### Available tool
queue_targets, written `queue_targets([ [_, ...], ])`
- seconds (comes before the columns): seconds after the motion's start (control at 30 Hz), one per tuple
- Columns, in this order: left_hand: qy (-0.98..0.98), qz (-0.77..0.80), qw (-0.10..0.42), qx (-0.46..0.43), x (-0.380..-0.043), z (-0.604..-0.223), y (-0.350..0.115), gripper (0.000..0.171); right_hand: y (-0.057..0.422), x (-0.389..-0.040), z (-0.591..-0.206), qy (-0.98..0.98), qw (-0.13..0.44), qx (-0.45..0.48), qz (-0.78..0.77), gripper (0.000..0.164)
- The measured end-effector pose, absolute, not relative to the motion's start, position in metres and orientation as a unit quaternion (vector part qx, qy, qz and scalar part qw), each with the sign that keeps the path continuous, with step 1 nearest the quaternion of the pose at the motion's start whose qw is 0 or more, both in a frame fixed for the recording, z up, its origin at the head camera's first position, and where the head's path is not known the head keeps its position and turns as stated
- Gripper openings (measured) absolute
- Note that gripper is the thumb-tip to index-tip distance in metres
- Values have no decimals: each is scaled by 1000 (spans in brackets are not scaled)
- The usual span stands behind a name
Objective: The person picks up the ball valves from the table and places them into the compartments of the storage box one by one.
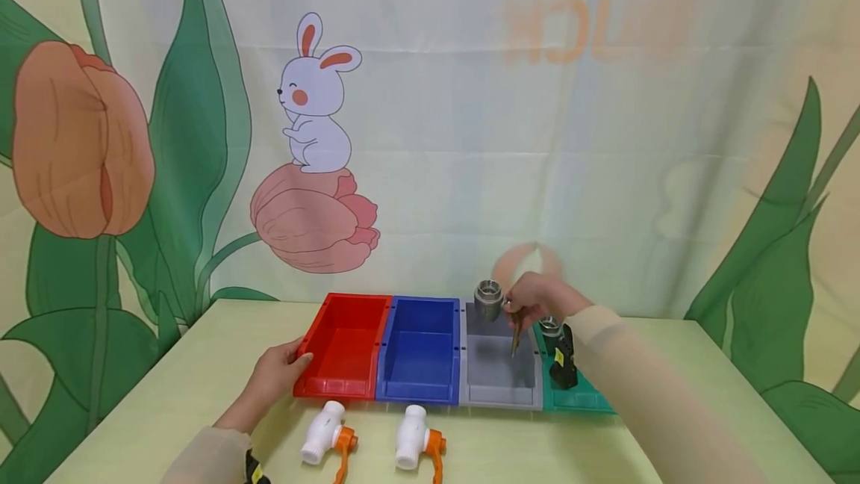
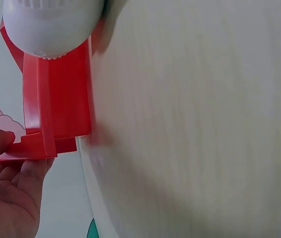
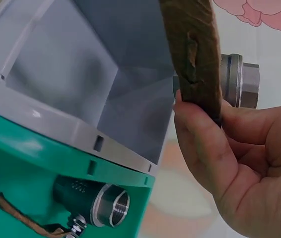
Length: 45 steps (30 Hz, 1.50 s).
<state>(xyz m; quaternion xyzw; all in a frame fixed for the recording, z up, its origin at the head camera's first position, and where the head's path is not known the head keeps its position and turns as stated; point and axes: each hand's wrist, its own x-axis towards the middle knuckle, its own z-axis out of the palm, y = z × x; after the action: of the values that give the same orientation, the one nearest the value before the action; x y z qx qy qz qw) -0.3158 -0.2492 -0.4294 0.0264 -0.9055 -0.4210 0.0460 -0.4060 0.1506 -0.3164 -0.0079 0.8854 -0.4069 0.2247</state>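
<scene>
My left hand grips the left rim of the red bin, thumb over the edge and fingers underneath. My right hand pinches a metal ball valve by its brown-covered lever handle, holding it up over the back of the grey bin. The handle points down and the valve's round threaded opening faces up. A second metal valve with a similar brown handle lies inside the green bin, partly hidden by my right wrist in the head view.
A blue bin stands between the red and grey ones, all joined in a row. Two white plastic valves with orange handles, one on the left and one on the right, lie in front on the table. A printed curtain hangs behind.
</scene>
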Motion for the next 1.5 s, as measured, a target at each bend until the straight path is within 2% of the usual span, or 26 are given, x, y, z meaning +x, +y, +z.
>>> queue_targets([
  [0.6, -908, -417, 44, 23, -317, -429, -247, 52, 149, -415, -343, 893, 210, -22, -398, 24],
  [1.07, -911, -409, 57, 13, -316, -426, -248, 50, 142, -423, -356, 891, 203, -7, -406, 25],
  [1.5, -909, -414, 49, 18, -317, -430, -249, 51, 139, -426, -360, 890, 206, 10, -407, 27],
])
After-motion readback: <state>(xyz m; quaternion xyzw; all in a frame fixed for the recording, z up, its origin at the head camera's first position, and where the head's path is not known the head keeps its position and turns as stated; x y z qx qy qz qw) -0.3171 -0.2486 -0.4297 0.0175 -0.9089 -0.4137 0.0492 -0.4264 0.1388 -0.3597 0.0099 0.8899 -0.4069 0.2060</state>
